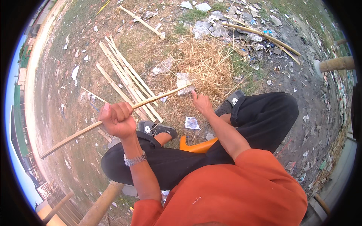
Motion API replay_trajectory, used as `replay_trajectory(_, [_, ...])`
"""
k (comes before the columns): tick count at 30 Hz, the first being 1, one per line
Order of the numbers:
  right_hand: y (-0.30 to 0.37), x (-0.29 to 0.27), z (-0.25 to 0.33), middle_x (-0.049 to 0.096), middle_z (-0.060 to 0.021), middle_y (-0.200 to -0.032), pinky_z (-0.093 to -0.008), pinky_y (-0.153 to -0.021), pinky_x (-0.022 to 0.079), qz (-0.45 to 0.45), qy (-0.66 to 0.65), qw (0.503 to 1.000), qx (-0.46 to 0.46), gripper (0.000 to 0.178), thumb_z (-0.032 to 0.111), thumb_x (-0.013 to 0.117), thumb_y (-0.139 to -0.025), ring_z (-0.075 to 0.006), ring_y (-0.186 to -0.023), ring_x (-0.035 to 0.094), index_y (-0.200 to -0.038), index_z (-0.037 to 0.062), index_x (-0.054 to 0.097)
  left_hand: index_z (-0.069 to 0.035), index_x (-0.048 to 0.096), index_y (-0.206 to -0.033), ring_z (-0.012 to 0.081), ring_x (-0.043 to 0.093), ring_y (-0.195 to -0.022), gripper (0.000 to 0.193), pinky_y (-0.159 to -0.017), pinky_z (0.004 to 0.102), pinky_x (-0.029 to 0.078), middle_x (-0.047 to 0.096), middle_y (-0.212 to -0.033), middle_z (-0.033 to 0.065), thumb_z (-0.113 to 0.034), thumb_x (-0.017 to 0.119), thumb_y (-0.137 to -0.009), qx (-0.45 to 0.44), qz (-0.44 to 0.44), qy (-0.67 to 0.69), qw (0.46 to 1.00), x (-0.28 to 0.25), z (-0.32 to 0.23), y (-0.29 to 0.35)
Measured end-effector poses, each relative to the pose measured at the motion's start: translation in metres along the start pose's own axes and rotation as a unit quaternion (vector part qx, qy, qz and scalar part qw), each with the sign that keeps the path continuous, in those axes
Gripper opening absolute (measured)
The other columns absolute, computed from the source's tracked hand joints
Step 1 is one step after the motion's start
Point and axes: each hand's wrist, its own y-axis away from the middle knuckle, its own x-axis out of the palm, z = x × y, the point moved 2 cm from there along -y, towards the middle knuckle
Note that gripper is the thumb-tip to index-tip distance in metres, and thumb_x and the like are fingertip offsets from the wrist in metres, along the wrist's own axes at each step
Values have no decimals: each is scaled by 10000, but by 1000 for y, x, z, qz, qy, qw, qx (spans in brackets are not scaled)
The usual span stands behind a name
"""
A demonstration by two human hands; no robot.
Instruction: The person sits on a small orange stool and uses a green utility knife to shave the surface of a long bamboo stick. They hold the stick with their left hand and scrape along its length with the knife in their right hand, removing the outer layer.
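My left hand point(117, 118), a metal-band watch on its wrist, is wrapped in a fist round a long, thin bamboo strip point(75, 137). The strip slants across me, its near end low on the left and its far end up by my right hand point(203, 103). That hand sits just below the strip's far tip, thumb raised and the other fingers curled in. What those fingers hold, if anything, is hidden. Beyond my feet several split bamboo strips point(126, 73) lie side by side on the ground, left of a heap of pale shavings point(207, 62).
An orange plastic piece point(192, 146) shows between my legs. Scraps of paper point(192, 123) and rubble point(215, 24) litter the ground. Bamboo poles point(264, 35) lie at the far right; thicker posts point(335, 64) stand at the right edge and a pole point(101, 203) at lower left.
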Motion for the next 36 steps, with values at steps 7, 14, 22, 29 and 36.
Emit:
replay_trajectory(7, [-20, 12, -30, 599, -325, -1066, -488, -917, 444, 6, 38, 998, 53, 749, 577, 268, -941, -435, -1052, 576, -1050, -65, 637, -168, 220, -544, 89, 115, -413, 442, -433, 293, 159, 171, -440, -36, -202, 396, -947, -2, -50, 3, 999, -7, -2, 2])
replay_trajectory(14, [-2, -18, 27, 623, -323, -966, -505, -883, 446, 86, -3, 996, -2, 729, 520, 251, -968, -461, -972, 591, -955, -88, 652, -186, 210, -550, 90, 133, -419, 478, -443, 284, 164, 138, -467, -48, -231, 473, -946, 23, -244, -23, 969, -9, -1, -8])
replay_trajectory(22, [64, -41, 64, 586, -352, -763, -539, -792, 431, 75, -67, 989, -108, 707, 486, 300, -973, -508, -795, 579, -726, -98, 613, -169, 205, -540, 87, 132, -405, 488, -435, 292, 168, 161, -457, -37, -202, 469, -949, 32, -193, -31, 980, 3, -1, -5])
replay_trajectory(29, [65, -31, 64, 589, -337, -708, -541, -770, 449, 38, -50, 983, -172, 689, 471, 327, -974, -500, -735, 593, -745, -102, 632, -168, 191, -533, 87, 125, -404, 496, -432, 296, 162, 166, -446, -36, -199, 457, -951, 26, -164, -35, 985, 2, -3, -3])
replay_trajectory(36, [56, -35, 56, 570, -357, -702, -536, -737, 455, 53, -42, 990, -126, 719, 497, 332, -966, -501, -753, 594, -714, -114, 616, -168, 195, -536, 84, 121, -407, 494, -436, 295, 169, 158, -449, -41, -211, 456, -954, 22, -151, -37, 988, 4, -1, 0])
